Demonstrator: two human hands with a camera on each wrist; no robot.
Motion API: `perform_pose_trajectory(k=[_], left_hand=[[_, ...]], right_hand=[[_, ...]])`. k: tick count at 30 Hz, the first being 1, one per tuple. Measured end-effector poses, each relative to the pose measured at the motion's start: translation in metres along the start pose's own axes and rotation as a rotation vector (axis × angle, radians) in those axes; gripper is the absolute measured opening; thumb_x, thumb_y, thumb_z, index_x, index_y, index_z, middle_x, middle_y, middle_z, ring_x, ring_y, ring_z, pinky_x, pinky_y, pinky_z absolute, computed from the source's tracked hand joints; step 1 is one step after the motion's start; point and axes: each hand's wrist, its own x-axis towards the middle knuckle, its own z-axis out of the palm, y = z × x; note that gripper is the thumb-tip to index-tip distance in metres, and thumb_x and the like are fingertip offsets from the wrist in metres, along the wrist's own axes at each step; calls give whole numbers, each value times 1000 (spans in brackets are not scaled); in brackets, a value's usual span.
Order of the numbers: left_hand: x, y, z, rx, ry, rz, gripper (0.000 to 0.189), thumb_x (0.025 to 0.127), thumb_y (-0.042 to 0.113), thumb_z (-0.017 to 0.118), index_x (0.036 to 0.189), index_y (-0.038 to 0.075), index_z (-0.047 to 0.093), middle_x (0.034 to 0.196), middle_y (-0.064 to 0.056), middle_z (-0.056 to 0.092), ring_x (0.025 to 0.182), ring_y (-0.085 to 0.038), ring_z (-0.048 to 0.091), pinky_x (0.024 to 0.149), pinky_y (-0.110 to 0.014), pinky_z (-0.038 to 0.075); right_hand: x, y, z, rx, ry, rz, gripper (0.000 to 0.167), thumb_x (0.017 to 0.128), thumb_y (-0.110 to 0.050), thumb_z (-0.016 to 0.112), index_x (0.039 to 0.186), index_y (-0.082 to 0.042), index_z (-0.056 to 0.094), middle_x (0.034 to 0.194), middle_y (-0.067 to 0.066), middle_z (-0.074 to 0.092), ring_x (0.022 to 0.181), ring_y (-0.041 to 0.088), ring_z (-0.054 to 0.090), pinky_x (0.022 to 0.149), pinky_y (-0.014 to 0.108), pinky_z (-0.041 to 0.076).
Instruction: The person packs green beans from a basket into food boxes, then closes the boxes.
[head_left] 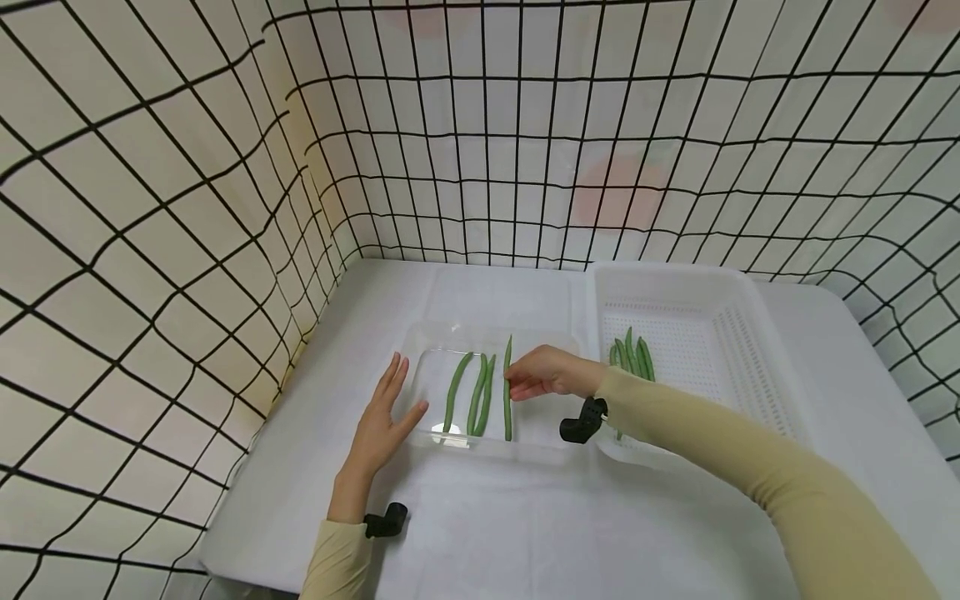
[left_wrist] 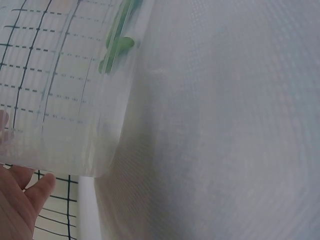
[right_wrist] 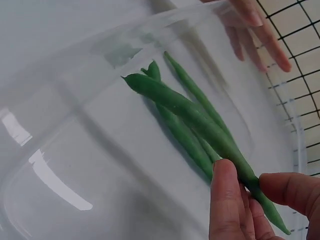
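Note:
Between thumb and fingers, my right hand (head_left: pixel 546 372) pinches a green bean (right_wrist: pixel 195 117) over the clear plastic box (head_left: pixel 542 427). Three more green beans (head_left: pixel 454 392) lie side by side in the left part of that box. My left hand (head_left: pixel 381 429) is at the box's left end, fingers extended and thumb apart, holding nothing. In the left wrist view the thumb and fingers (left_wrist: pixel 20 192) show close to the clear wall, partly behind it.
Right of the box stands a white perforated basket (head_left: pixel 765 333) with several green beans (head_left: pixel 633 357) at its left side, partly hidden by my right arm. Both containers sit on a white-covered table (head_left: pixel 480 508). Black netting (head_left: pixel 487 133) surrounds the table at the back and sides.

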Motion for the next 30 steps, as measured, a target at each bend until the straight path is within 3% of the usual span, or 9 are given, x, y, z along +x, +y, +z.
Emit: perform_pose_trajectory(k=[21, 30], left_hand=[[0, -2, 1, -6, 5, 7, 74, 90, 37, 64, 152, 22, 26, 156, 12, 12, 140, -22, 21, 101, -61, 28], [-1, 1, -1, -5, -1, 3, 75, 90, 32, 65, 152, 27, 23, 157, 11, 12, 140, -23, 20, 102, -60, 27]], right_hand=[[16, 13, 3, -86, 56, 50, 17, 92, 3, 56, 102, 16, 59, 73, 14, 61, 56, 15, 63, 63, 27, 55], [14, 11, 4, -82, 56, 59, 28, 94, 0, 54, 116, 17, 53, 82, 16, 63, 60, 16, 65, 67, 29, 55]])
